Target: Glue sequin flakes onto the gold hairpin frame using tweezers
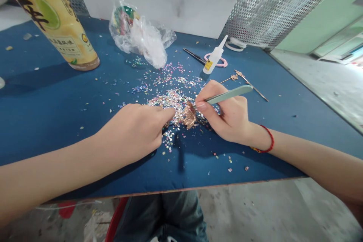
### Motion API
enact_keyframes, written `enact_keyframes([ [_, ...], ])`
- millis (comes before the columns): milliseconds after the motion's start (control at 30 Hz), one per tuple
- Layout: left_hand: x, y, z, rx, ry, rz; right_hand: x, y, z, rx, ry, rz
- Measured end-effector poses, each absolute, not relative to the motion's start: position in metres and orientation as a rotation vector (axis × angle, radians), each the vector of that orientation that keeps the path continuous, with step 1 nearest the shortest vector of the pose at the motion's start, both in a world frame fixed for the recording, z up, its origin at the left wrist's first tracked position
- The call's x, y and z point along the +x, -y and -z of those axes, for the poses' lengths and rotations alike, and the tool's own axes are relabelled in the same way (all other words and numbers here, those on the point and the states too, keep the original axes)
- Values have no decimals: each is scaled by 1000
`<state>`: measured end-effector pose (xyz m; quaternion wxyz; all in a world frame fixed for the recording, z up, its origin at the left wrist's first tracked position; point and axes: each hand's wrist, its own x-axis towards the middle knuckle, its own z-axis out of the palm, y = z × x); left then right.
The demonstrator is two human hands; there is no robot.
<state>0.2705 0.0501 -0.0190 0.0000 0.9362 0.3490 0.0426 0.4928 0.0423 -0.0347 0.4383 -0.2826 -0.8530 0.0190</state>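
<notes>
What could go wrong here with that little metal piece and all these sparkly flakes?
The rose-gold filigree piece sits on loose multicoloured flakes, so the pale green tweezers in the right hand might nudge it sideways. The left hand is right beside it, and a careless movement could scatter flakes across the blue tabletop. The white plastic glue bottle sits just beyond the right hand and could perhaps get knocked.

Bright, even light, source out of view; soft dark shadows under the left forearm and right hand on the blue tabletop; small glints off the sequins; wide-angle bowing at the table edge and perforated metal panel; no marked blur
</notes>
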Motion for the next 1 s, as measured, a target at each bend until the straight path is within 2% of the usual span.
enact_keyframes([
  [200, 271, -51, 19, 2901, -1107, -140, 495, -45, 36, -702, 2092, -54],
  [533, 268, -53, 28, 2966, -1015, -362, 497, -49, 39, -608, 2131, -62],
  [1000, 267, -52, 28, 2963, -1006, -394, 496, -48, 38, -577, 2123, -61],
])
